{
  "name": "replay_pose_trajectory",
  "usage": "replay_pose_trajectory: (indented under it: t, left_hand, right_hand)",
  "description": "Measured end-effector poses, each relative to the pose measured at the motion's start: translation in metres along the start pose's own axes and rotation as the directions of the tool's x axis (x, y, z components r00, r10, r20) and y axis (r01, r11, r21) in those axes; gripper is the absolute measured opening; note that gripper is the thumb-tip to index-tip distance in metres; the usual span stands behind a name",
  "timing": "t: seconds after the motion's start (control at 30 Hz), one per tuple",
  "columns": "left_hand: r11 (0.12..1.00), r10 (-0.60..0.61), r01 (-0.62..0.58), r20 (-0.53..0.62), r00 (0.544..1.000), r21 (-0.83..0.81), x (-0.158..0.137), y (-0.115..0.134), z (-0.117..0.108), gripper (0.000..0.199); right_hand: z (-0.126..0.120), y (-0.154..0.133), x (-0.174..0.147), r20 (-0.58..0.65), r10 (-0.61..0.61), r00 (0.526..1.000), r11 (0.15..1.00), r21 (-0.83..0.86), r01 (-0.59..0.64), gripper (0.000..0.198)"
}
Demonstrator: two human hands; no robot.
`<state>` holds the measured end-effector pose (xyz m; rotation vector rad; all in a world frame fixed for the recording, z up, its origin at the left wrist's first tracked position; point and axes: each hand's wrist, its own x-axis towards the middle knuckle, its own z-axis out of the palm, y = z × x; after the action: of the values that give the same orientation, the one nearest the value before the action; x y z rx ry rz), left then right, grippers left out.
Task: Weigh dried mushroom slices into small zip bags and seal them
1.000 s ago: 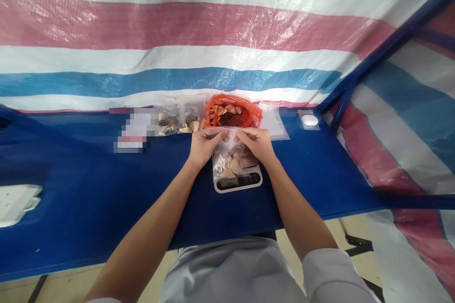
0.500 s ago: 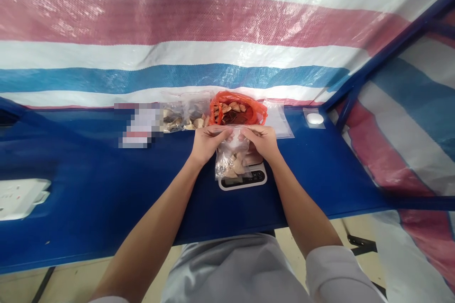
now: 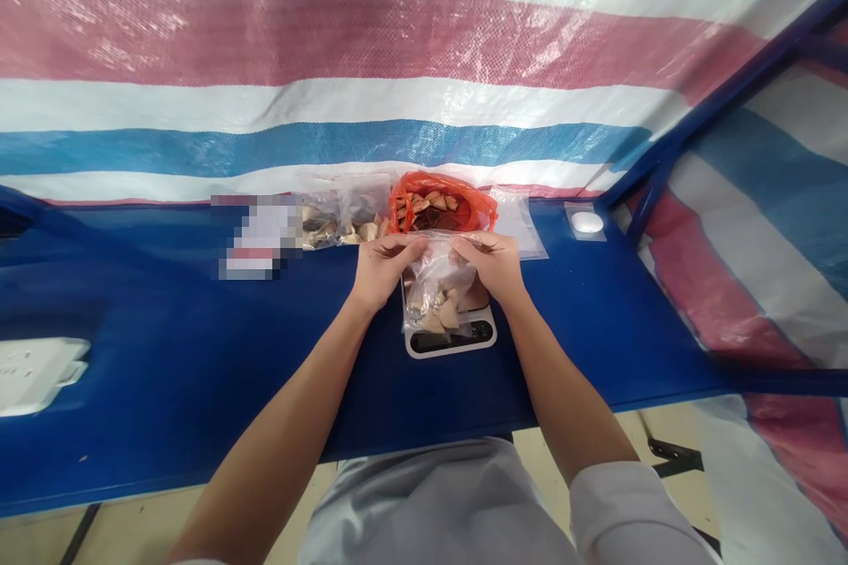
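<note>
A clear plastic zip bag (image 3: 434, 282) with several pale dried slices (image 3: 445, 314) in its lower part hangs between my hands. My left hand (image 3: 384, 265) pinches its top edge at the left, thumb against fingers. At the right end of the same edge, my right hand (image 3: 491, 263) has a matching pinch. Below the bag is a white kitchen scale (image 3: 451, 350) with a dark display panel, partly covered by it. Just beyond my hands stands an open red plastic bag (image 3: 488, 210) holding brownish dried pieces (image 3: 434, 203).
Filled clear bags (image 3: 321, 225) lie left of the red bag, beside a blurred-out card (image 3: 255, 238). Flat clear bags (image 3: 526, 234) are on the right, and farther right a white round object (image 3: 586, 223). A white power strip (image 3: 40, 375) sits at the blue table's (image 3: 218, 344) left.
My hands have spread slightly apart along the bag's top edge. The bag now hangs flatter and the slices inside have shifted a little.
</note>
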<state>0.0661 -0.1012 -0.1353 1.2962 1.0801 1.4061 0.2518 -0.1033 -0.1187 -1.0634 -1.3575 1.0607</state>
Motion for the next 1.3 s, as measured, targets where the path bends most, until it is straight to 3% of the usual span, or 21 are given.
replay_pose_trajectory:
  t: [0.13, 0.37, 0.77, 1.03, 1.3]
  left_hand:
    - [0.999, 0.043, -0.044, -0.022, 0.999, -0.024, 0.0, -0.002, -0.001, 0.025]
    - [0.999, 0.032, -0.032, -0.016, 0.999, 0.013, -0.003, 0.004, 0.003, 0.029]
    - [0.999, 0.029, -0.028, -0.052, 0.998, 0.015, 0.001, 0.001, 0.001, 0.035]
    - [1.0, -0.003, 0.004, 0.06, 0.998, -0.026, -0.003, 0.007, 0.005, 0.037]
    - [0.999, 0.043, -0.043, 0.008, 0.999, 0.02, -0.001, 0.006, 0.002, 0.035]
  right_hand:
    - [0.002, -0.004, -0.001, -0.001, 0.009, 1.0, 1.0, 0.014, -0.009, 0.026]
    - [0.004, 0.001, -0.002, 0.029, -0.024, 0.999, 0.999, -0.037, 0.025, 0.026]
    - [0.001, 0.003, -0.001, 0.05, 0.026, 0.998, 1.0, -0.009, -0.026, 0.031]
    - [0.002, 0.004, -0.002, 0.04, -0.014, 0.999, 0.998, -0.06, 0.017, 0.036]
    - [-0.005, 0.013, 0.001, 0.065, 0.0, 0.998, 1.0, 0.001, 0.0, 0.029]
